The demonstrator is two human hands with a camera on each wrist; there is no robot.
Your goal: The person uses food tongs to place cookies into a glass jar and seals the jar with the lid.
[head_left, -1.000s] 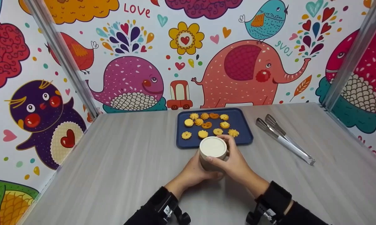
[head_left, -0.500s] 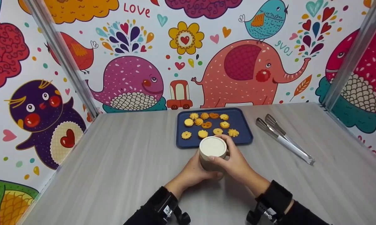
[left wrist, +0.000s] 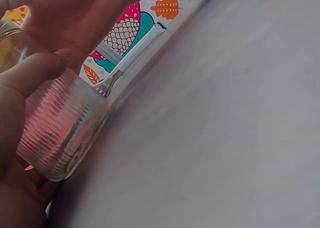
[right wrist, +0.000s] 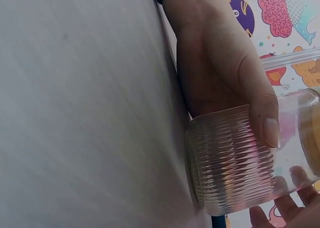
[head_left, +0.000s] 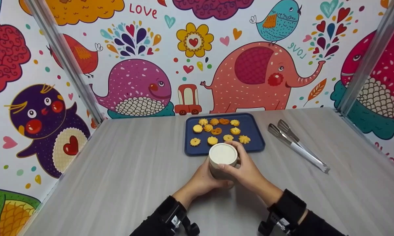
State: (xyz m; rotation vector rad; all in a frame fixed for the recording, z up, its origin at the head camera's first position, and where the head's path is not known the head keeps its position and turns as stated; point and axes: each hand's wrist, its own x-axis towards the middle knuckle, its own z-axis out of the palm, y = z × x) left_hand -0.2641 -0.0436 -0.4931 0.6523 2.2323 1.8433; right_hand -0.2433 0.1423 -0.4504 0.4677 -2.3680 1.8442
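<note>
A clear ribbed glass jar (right wrist: 230, 163) with a round cream lid (head_left: 223, 154) stands on the table in front of the tray. My left hand (head_left: 201, 178) grips the jar's body from the left, its thumb across the near side. My right hand (head_left: 246, 168) holds the top from the right, thumb at the lid's near edge and fingers round the far side. In the right wrist view, right-hand fingertips touch the glass near the lid. The jar looks see-through in both wrist views; what it holds, if anything, cannot be made out.
A blue tray (head_left: 257, 131) with several cookies and pretzels lies just beyond the jar. Metal tongs (head_left: 298, 147) rest right of it, jaws pointing away. Patterned walls with metal posts (head_left: 364, 62) border the grey table (head_left: 134, 173) at the back and sides.
My right thumb has shifted slightly right along the lid's near edge. The jar, left hand, tray and tongs look unmoved.
</note>
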